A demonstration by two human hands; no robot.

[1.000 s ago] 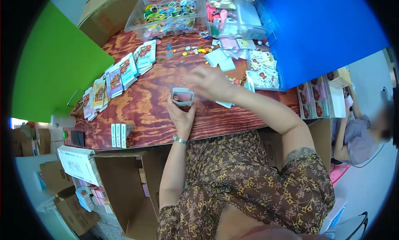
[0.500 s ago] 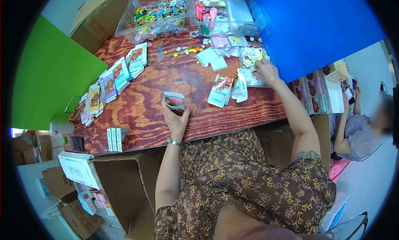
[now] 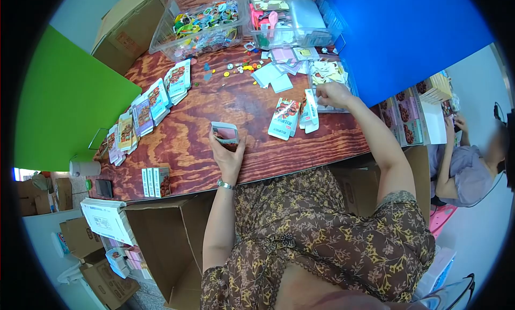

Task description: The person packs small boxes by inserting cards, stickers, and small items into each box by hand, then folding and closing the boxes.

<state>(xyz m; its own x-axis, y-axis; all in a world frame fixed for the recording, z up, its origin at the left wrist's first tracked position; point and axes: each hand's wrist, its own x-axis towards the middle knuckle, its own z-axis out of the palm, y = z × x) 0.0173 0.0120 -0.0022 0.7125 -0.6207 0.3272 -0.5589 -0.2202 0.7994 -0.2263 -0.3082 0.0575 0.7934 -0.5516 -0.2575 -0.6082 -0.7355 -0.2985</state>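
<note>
My left hand (image 3: pixel 229 158) is wrapped round a small open-topped box (image 3: pixel 225 132) with a pinkish inside, held upright near the table's front edge. My right hand (image 3: pixel 333 95) is over the near part of a clear tray of printed cards (image 3: pixel 328 73), its fingers curled together; what they hold, if anything, is hidden. Just left of that hand lie flat printed boxes (image 3: pixel 285 117) and a white-edged box (image 3: pixel 309 110). Pale square cards (image 3: pixel 272 76) and small coloured beads (image 3: pixel 247 68) are spread behind them.
Flat boxes (image 3: pixel 142 115) form a row of piles at the left. Three upright boxes (image 3: pixel 156 181) and a phone (image 3: pixel 104 188) are near the front edge. Clear bins (image 3: pixel 204 28) stand at the back. Green (image 3: pixel 75 95) and blue (image 3: pixel 407 36) panels flank the table. Another person (image 3: pixel 464 168) sits at the right.
My right hand has moved right from near the held box to the card tray, and its fingers have since drawn in slightly toward me. My left hand still holds the box.
</note>
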